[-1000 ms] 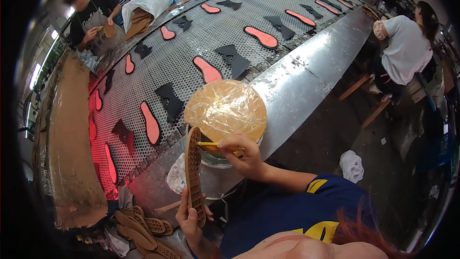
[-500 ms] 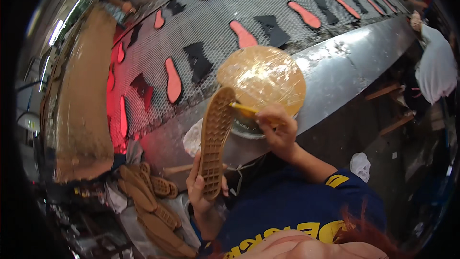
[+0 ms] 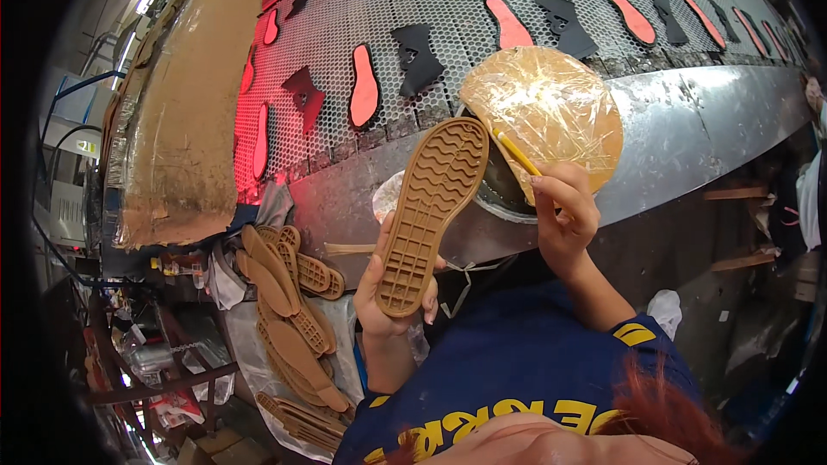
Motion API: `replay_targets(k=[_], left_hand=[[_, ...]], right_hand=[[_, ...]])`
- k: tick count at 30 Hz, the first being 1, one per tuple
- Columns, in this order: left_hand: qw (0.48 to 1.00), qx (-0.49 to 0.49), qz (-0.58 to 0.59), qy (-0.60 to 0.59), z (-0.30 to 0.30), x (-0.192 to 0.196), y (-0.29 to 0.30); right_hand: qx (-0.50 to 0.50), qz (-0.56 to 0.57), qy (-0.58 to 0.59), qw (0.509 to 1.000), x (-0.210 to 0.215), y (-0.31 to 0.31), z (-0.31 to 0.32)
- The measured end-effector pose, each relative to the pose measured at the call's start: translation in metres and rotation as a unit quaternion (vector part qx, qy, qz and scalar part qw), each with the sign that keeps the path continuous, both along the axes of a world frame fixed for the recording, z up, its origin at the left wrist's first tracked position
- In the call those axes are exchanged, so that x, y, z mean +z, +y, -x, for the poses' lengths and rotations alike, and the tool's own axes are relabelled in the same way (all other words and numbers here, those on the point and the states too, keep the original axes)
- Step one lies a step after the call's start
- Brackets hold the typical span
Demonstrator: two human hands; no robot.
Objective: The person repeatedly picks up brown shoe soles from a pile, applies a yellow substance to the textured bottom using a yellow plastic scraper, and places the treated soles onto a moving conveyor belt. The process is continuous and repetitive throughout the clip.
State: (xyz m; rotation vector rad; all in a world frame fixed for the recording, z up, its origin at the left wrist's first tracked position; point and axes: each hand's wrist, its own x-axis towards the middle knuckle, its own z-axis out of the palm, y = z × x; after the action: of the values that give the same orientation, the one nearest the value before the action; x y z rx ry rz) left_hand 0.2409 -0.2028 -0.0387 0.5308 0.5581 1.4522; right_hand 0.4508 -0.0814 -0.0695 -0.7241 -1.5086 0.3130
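Note:
Near the middle, my left hand [image 3: 379, 303] grips a brown shoe sole [image 3: 433, 207] by its heel end. The sole stands tilted, its wavy and gridded side toward me. My right hand [image 3: 568, 217] pinches a thin yellow-handled tool [image 3: 520, 155], whose far tip lies beside the sole's toe end. I cannot make out that tip. Under the tool is a round container [image 3: 508, 198], partly covered by a tan disc [image 3: 568, 108] wrapped in shiny clear film.
A mesh conveyor [image 3: 457, 0] carries pink-topped insoles [image 3: 364, 86] and black shoe pieces [image 3: 418, 60], bordered by a metal ledge [image 3: 680, 112]. More brown soles [image 3: 293, 327] are heaped at lower left. A tan board [image 3: 181, 120] rises at left.
The sole has turned to show its patterned face more squarely. The yellow-handled tool has shifted from the sole's edge to over the container. The whole view has swung, with the scene moving right and up.

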Motion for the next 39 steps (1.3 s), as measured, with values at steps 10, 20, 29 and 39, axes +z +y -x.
replay_targets(k=[10, 20, 29, 39], left_hand=[[0.952, 0.048, -0.031, 0.299, 0.002, -0.002, -0.009], [0.940, 0.062, -0.041, 0.332, -0.001, 0.002, -0.001], [0.780, 0.068, -0.100, 0.614, 0.002, 0.017, 0.011], [0.466, 0.084, -0.240, 0.847, -0.006, 0.021, 0.023]], right_hand=[[0.015, 0.067, 0.081, 0.994, -0.005, -0.001, -0.006], [0.043, 0.083, 0.112, 0.989, -0.007, 0.002, -0.010], [0.043, 0.106, 0.143, 0.983, -0.017, 0.008, -0.019], [0.074, 0.175, 0.274, 0.943, -0.027, 0.009, -0.031]])
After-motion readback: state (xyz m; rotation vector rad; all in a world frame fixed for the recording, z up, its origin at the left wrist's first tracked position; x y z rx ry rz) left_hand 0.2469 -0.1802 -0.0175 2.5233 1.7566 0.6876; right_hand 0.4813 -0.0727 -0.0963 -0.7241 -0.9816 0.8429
